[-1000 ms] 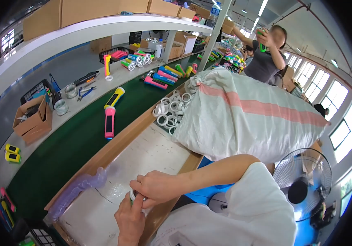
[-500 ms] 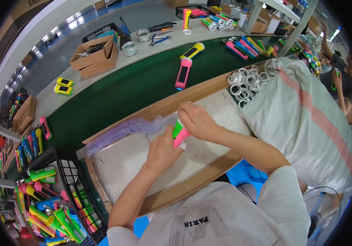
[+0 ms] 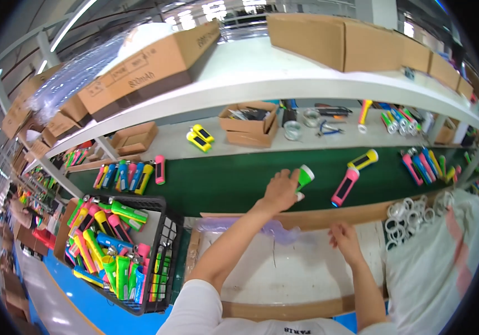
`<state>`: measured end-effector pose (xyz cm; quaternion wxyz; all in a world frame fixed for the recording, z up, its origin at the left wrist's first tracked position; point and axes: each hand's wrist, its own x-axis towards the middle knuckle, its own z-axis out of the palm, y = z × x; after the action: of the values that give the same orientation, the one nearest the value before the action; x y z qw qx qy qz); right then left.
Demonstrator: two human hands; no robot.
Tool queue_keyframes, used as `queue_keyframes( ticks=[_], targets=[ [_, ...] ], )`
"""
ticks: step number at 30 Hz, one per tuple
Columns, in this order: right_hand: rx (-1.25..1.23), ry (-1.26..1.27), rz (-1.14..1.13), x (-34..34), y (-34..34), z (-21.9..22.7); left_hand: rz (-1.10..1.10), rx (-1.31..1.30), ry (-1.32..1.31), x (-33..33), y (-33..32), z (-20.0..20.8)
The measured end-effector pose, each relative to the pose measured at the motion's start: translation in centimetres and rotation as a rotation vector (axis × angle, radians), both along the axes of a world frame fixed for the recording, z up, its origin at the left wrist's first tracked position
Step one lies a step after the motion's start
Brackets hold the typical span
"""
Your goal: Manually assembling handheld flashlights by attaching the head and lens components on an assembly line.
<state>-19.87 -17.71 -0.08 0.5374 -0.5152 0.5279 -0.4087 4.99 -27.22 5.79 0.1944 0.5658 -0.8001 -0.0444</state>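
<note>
My left hand (image 3: 281,192) is stretched out over the green belt (image 3: 223,195), its fingers closed around a flashlight (image 3: 305,177). The flashlight's green neck and white-rimmed head stick out past my fingers; most of its body is hidden by the hand. To its right, a pink flashlight (image 3: 345,187) and a yellow flashlight (image 3: 364,160) lie on the belt, both with dark panels. My right hand (image 3: 344,239) hovers above the white board of the cardboard-edged tray (image 3: 306,268), fingers loosely bent and apart, with nothing visible in them. A translucent purple plastic sleeve (image 3: 250,226) lies along the tray's far edge.
A black crate (image 3: 164,245) full of colourful flashlights stands at the left. White rings (image 3: 407,218) are piled beside a large woven sack (image 3: 440,257) at the right. Beyond the belt, a shelf (image 3: 262,72) bears cardboard boxes; pliers (image 3: 329,129) and wire coils lie underneath.
My hands have parted. The left one has carried the flashlight forward from the tray to over the belt; the right has let go of it. The view has swung left and up.
</note>
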Motion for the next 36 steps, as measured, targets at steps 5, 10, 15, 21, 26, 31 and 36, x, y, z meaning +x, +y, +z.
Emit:
queue_keyframes(
  ticks=[5,10,15,21,26,31,36],
  targets=[
    [-0.166,0.167,-0.108,-3.5,4.2,-4.9,-0.287,-0.741,0.205,6.0,8.1,17.5],
    [-0.452,0.333,-0.199,-3.4,4.1,-8.2,0.357,-0.954,0.296,18.1,11.1,33.5],
    [-0.382,0.284,-0.223,-2.8,3.8,-6.7,0.412,-0.08,-0.003,24.7,10.1,41.0],
    [-0.401,0.316,-0.228,-3.2,3.6,-7.5,0.427,0.149,-0.063,24.2,8.2,42.3],
    [-0.386,0.297,-0.229,-3.2,3.6,-8.3,0.362,0.122,0.046,25.0,9.2,42.0],
    [-0.37,0.286,-0.237,-3.8,3.6,-9.7,0.383,0.042,0.15,25.6,10.2,41.9],
    [-0.372,0.317,-0.229,-3.5,3.9,-8.6,0.442,0.027,0.237,25.0,11.7,42.7]
  ],
)
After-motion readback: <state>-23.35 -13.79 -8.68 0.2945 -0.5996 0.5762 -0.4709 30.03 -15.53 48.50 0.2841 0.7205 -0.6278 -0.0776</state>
